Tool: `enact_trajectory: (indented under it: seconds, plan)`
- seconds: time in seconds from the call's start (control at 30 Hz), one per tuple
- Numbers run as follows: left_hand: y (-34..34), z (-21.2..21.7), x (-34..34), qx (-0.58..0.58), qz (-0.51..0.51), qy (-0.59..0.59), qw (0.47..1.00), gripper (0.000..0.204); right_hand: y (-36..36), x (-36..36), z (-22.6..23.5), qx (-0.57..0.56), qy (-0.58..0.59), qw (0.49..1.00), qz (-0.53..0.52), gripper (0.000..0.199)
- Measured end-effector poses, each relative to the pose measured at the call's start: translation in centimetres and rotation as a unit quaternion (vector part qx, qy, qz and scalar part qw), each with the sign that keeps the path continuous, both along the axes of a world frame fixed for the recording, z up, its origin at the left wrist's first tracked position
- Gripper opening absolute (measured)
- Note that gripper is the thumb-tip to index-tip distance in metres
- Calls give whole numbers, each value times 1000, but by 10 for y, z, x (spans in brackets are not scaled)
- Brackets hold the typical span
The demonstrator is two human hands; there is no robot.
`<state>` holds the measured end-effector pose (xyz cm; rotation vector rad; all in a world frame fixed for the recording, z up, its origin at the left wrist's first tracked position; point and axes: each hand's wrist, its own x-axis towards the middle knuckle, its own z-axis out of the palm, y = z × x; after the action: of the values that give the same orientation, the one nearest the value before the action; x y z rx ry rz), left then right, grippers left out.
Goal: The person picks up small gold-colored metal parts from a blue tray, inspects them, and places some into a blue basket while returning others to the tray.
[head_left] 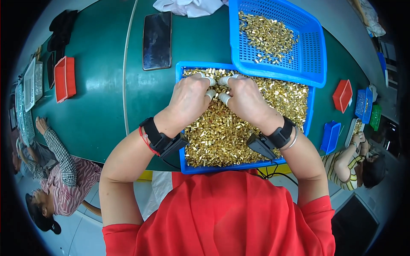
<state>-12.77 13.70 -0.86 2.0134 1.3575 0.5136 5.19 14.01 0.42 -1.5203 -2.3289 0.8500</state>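
Observation:
My left hand (191, 94) and my right hand (247, 96) are side by side over the far part of a blue tray (183, 147). Small gold-coloured metal pieces (222, 136), several with a hole through them, fill this tray. White covers wrap the fingertips and thumbs of both hands. The fingers of each hand are curled in, and the two sets of fingertips nearly meet among the pieces. What lies between the fingertips is too small and too hidden to make out.
A blue perforated basket (309, 51) with more metal pieces overlaps the tray's far right corner. A dark phone (157, 41) lies on the green table (96, 123). Red bins (65, 80) and a blue bin (330, 137) stand farther off. Other people sit at left and right.

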Motion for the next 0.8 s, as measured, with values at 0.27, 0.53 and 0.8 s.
enact_trajectory:
  seconds: [0.27, 0.53, 0.8]
  plan:
    - [2, -4, 2, -12, -14, 4, 1000, 5, 3, 3, -1, -39, 28, 999, -1, 24]
    - [-1, -5, 2, -40, -8, -12, 999, 8, -9, 4, -6, -21, 55, 998, -22, 24]
    - [-36, 40, -4, -105, -5, -152, 983, 13, -57, 9, 36, -149, 184, 962, -138, 24]
